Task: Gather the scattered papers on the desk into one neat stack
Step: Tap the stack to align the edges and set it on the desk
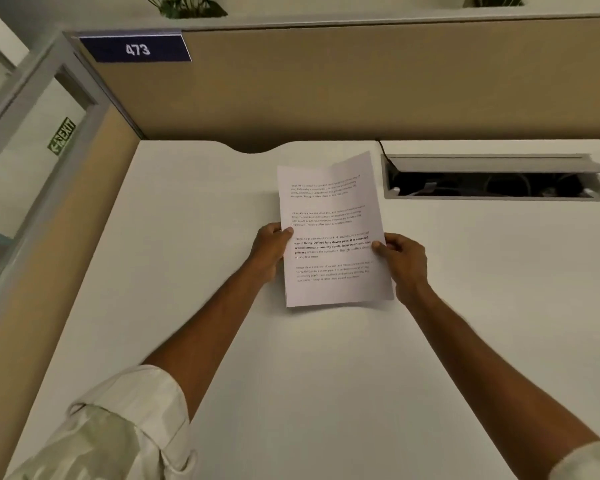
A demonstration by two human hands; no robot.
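Note:
A stack of white printed papers (333, 209) stands nearly upright over the middle of the white desk (187, 254), its bottom edge close to the desk top. My left hand (271, 249) grips the stack's left edge, thumb on the front sheet. My right hand (400, 261) grips the right edge the same way. The top of the stack bends back a little along a vertical crease. No loose sheets show elsewhere on the desk.
An open cable tray (496, 183) with dark cords inside is cut into the desk at the back right. A tan partition (326, 91) with a "473" label (136, 49) walls the back; another partition runs along the left.

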